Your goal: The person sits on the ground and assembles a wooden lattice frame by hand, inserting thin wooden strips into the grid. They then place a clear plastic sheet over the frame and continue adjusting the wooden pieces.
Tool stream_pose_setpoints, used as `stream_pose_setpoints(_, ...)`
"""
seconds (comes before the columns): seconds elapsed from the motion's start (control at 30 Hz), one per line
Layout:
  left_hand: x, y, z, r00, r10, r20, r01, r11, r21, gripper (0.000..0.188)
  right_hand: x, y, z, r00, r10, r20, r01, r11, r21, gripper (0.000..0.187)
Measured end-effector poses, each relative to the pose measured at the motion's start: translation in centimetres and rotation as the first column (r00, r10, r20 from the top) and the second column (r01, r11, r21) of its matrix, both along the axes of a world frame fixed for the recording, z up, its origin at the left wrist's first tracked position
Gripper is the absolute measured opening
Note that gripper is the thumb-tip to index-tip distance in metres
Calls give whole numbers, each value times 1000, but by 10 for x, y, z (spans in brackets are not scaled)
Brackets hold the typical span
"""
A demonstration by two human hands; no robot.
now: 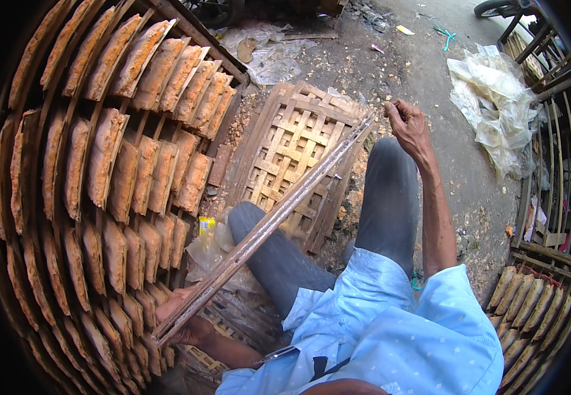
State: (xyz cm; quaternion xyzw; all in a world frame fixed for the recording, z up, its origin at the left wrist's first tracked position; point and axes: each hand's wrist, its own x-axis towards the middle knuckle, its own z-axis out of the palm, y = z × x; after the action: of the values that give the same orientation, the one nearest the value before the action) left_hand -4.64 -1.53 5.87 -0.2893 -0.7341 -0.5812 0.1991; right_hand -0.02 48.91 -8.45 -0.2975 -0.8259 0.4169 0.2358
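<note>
Slanting across my lap is a long wooden piece [269,224], seen edge-on, with a pale strip running between two brown slats. My left hand [190,329] is wrapped round its lower end, with fingers partly hidden behind the wood. Just beyond its upper end my right hand [407,125] is raised, apart from the wood. The fingers of that hand are curled in with the thumb against them; anything between them is too small to see. Under the wooden piece, in front of my knees, lies a woven bamboo panel [292,148] in a wooden frame.
On my left rises a slatted rack [223,46] with rows of orange, crumbly-edged slabs [108,158]. Pale plastic sheeting [493,99] lies crumpled on the ground at the right. Beyond it stand a slatted frame [562,151] and more slabs [529,303]. A small yellow packet [206,225] lies near my left knee.
</note>
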Motion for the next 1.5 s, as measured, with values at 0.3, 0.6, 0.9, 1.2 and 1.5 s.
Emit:
stream_pose_setpoints(0.3, -1, -11, -7, 1000, -3, 14, 3, 1000, 1, 49, -12, 6, -11, 998, 55, 11, -54, 997, -58, 34)
stream_pose_setpoints(0.6, -3, -5, -5, 1000, -8, -1, 8, 999, 47, 39, -13, -26, 32, 980, 172, -96, -178, 982, -59, 31)
stream_pose_setpoints(0.9, -2, -18, -10, 998, -59, -28, 57, 997, -46, 35, 0, -26, 42, 992, 118, 44, -120, 991, 51, 28)
stream_pose_setpoints(1.2, 1, -24, -13, 1000, 1, 14, -1, 999, -48, 41, 4, -49, 63, 956, 267, -123, -284, 946, -156, 34)
stream_pose_setpoints(1.5, 0, -9, -9, 998, 44, 37, -45, 999, 9, 47, 3, -70, 80, 935, 258, -244, -321, 909, -267, 25)
